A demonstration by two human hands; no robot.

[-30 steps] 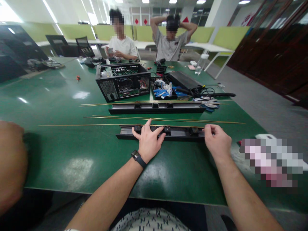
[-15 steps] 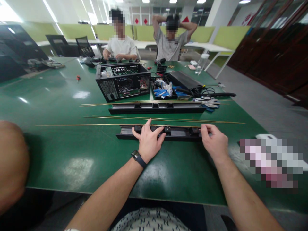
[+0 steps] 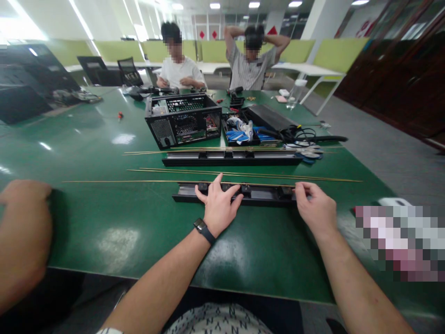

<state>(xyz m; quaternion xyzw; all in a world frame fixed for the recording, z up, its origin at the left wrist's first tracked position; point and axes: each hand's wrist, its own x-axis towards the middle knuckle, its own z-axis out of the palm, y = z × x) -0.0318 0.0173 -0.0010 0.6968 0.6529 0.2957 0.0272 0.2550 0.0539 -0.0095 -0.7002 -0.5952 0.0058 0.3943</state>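
Note:
A short black rail (image 3: 257, 195) with several black clips lies on the green table (image 3: 114, 222) in front of me. My left hand (image 3: 218, 205), with a dark watch on its wrist, lies flat on the rail's middle with fingers spread. At the rail's right end my right hand (image 3: 314, 206) pinches a thin brass rod (image 3: 139, 181) that runs leftward through the clips. Two more brass rods (image 3: 264, 175) lie just beyond the rail.
A longer black rail (image 3: 231, 159) with rods lies farther back, behind it an open black computer case (image 3: 183, 118), a tool tray (image 3: 243, 130) and cables. Two people sit across the table. Another person's arm (image 3: 22, 232) rests at the near left edge.
My right hand slid slightly left along the rod, then settled at the rail's right end. The camera shifted a little; my left hand stayed flat on the rail.

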